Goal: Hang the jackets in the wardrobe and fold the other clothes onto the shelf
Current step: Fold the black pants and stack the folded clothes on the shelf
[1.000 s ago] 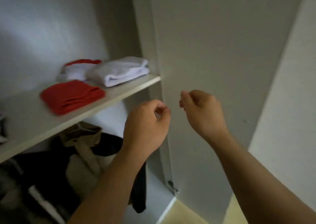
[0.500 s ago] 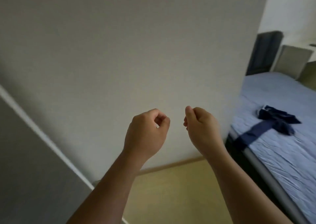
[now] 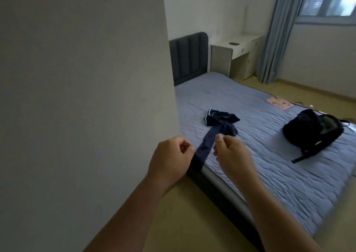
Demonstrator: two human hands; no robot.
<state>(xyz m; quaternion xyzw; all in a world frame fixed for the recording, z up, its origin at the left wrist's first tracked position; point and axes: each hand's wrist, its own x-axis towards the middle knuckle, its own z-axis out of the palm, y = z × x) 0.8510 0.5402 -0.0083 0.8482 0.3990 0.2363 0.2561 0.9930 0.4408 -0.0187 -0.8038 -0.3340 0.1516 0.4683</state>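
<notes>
A dark blue garment (image 3: 219,125) lies crumpled on the blue bed (image 3: 269,165), with one long strip trailing over the near edge of the mattress. My left hand (image 3: 169,159) and my right hand (image 3: 233,153) are raised side by side in front of me, in the air short of the bed. The fingers of both are loosely curled and hold nothing. The wardrobe and its shelf are out of view.
A grey wall or panel (image 3: 86,97) fills the left half. A black backpack (image 3: 314,132) lies on the bed's right side, a pink item (image 3: 279,103) near its far edge. Behind stand a dark headboard (image 3: 189,57), a white desk (image 3: 235,53) and a blue curtain (image 3: 277,34).
My view has swung right, away from the wardrobe shelf with its folded clothes, across the wall to the bed. Both hands have kept the same raised, loosely curled pose.
</notes>
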